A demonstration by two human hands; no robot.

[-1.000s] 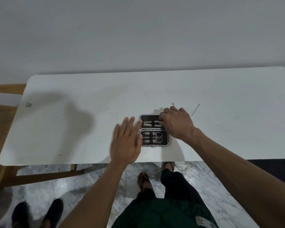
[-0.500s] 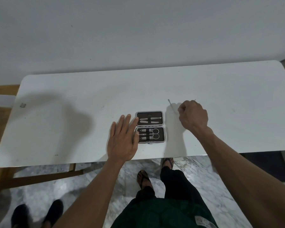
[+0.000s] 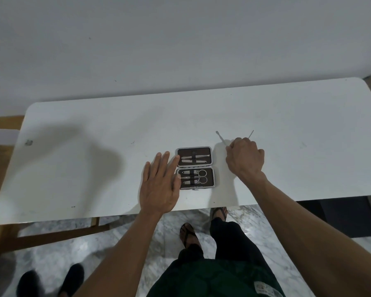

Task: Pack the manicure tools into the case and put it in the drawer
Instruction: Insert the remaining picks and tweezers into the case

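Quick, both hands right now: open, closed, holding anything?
Left hand: open, flat beside the open brown manicure case.
Right hand: closed over thin silver metal tools on the white table; actual grip cannot be told.

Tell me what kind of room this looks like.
Probably a plain room in a home, though that is a guess: a bare white table on wooden legs against a blank grey wall, a marble-patterned floor, and an open manicure case on the table.

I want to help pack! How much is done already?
Most tools sit strapped inside the open case. The right hand is closing on a thin tool; another pick lies beside it. The left hand steadies the case. Closing it and the drawer remain.
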